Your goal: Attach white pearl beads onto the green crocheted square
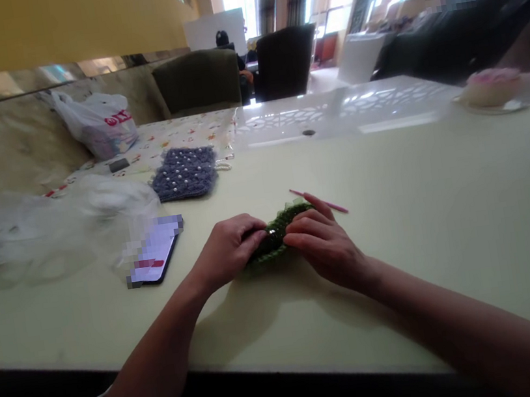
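Note:
A small dark green crocheted piece (274,236) with a lighter green edge and shiny spots is held low over the table. My left hand (229,246) grips its left end, thumb and fingers closed on it. On the other end, my right hand (323,239) pinches with the fingers bent. Just beyond the right hand's fingers shows a thin pink stick (335,206), which looks like a crochet hook; part of it is hidden behind the hand. The underside of the green piece is out of sight.
Left of my hands lies a phone (160,246), beside crumpled clear plastic (100,215). Further back are a blue-grey knitted piece with white beads (185,172) and a white plastic bag (104,122). A pink flower pot (491,88) stands far right. Chairs (203,79) line the table's far side.

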A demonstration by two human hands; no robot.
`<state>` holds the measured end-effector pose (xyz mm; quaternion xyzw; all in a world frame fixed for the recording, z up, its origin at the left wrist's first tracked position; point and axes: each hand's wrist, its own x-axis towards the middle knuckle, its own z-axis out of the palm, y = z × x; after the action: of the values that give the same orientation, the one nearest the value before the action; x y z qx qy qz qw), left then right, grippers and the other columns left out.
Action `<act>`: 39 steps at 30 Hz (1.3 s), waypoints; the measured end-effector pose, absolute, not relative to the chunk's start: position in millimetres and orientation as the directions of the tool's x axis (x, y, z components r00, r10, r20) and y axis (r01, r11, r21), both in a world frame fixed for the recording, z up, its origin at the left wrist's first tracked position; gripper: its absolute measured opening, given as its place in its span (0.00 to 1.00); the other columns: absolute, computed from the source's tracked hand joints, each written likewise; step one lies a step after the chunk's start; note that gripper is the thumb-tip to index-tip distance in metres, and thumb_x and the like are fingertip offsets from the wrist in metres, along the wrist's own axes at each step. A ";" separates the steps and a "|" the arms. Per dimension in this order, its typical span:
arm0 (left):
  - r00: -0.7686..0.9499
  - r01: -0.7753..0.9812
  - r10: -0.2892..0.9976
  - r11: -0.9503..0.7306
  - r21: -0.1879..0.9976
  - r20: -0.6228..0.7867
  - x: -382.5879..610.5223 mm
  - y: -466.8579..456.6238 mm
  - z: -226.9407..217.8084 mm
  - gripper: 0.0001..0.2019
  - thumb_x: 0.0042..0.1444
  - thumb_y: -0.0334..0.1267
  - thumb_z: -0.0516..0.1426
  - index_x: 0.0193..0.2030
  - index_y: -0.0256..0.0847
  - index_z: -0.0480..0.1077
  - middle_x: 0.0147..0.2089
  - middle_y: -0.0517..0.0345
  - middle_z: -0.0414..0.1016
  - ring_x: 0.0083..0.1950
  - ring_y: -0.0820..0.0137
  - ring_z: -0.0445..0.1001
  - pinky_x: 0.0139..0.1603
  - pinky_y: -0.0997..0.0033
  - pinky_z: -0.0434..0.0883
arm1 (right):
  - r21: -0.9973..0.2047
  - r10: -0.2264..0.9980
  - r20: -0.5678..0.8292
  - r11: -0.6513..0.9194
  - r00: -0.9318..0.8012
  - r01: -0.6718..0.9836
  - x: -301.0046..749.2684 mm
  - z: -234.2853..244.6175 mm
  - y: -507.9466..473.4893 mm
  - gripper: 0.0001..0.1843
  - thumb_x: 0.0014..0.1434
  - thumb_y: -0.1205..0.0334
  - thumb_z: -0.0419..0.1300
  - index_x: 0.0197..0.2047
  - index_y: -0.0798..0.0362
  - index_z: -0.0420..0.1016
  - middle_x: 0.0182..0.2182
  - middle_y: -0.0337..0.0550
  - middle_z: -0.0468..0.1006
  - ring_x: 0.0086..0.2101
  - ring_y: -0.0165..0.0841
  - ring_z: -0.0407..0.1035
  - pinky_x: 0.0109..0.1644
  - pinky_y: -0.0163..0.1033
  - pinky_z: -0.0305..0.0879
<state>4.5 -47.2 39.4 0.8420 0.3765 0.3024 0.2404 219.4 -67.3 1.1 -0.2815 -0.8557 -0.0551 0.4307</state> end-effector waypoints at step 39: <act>0.672 0.469 0.617 -0.782 0.410 0.410 2.8 -50.2 39.3 0.11 0.63 0.30 0.51 0.44 0.37 0.75 0.37 0.54 0.73 0.37 0.72 0.72 0.39 0.74 0.68 | -0.161 0.441 0.770 0.833 -0.461 0.529 217.5 2.4 -72.3 0.06 0.60 0.71 0.55 0.38 0.50 0.66 0.27 0.38 0.69 0.31 0.33 0.62 0.62 0.57 0.57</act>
<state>2.8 -50.2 39.3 0.9040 0.3003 0.2719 0.1365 217.5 -72.3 2.4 -0.2844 -0.8531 -0.0506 0.4344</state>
